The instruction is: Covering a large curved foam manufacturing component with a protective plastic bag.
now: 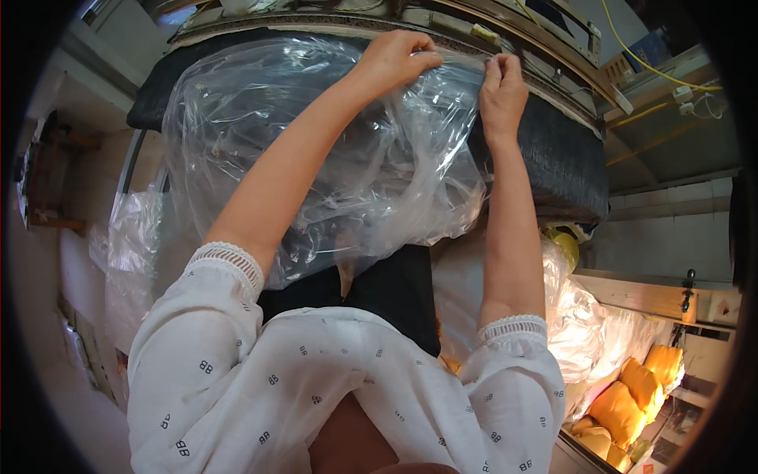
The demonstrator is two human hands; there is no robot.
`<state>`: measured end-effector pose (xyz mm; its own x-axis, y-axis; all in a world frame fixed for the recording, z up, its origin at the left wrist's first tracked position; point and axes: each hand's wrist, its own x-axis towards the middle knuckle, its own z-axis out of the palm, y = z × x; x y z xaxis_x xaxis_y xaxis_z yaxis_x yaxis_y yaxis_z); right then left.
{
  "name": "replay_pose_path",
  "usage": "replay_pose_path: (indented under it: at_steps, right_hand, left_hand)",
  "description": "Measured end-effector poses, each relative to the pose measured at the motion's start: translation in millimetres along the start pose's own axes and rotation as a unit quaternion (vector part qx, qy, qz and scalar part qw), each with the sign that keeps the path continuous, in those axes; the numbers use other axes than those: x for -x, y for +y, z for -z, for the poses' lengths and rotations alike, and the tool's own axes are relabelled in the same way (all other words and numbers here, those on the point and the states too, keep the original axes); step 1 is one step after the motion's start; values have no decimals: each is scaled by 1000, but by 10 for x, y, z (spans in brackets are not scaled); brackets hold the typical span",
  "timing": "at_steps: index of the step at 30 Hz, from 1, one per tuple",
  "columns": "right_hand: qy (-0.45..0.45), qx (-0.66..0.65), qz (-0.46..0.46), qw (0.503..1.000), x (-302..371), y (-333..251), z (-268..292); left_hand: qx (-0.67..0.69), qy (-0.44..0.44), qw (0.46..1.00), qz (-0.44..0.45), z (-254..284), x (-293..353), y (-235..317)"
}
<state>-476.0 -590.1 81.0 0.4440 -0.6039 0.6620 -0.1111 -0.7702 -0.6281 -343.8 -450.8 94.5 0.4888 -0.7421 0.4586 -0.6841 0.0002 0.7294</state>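
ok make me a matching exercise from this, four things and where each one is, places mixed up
Things
1. clear plastic
2. yellow-orange bundles
3. white patterned top
4. black covering

Places
A. worn by the person
B. partly beneath the plastic
C. at the picture's lower right
D. far edge pinched by the left hand and right hand

Pairs: 1-D, 2-C, 3-A, 4-B
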Motion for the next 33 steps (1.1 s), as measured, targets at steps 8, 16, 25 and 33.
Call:
replay_pose_path:
  at_steps: [8,16,25,33]
  right_hand:
    - [61,11,-81,995,-191,498,-566]
    - [94,102,-108,985,-328,458,-725]
    - [117,120,-152,974,-358,463,-707]
    - [203,-11,-168,965,-431,484,-647]
  left_hand:
    - [-61,213,972,73,-326,-310,-556]
    - [-184,231,945,140,-352,-545,-619]
    - [-276,121,938,169,-194,-535,-608]
    - [-262,86,946,170,-124,-513,-543]
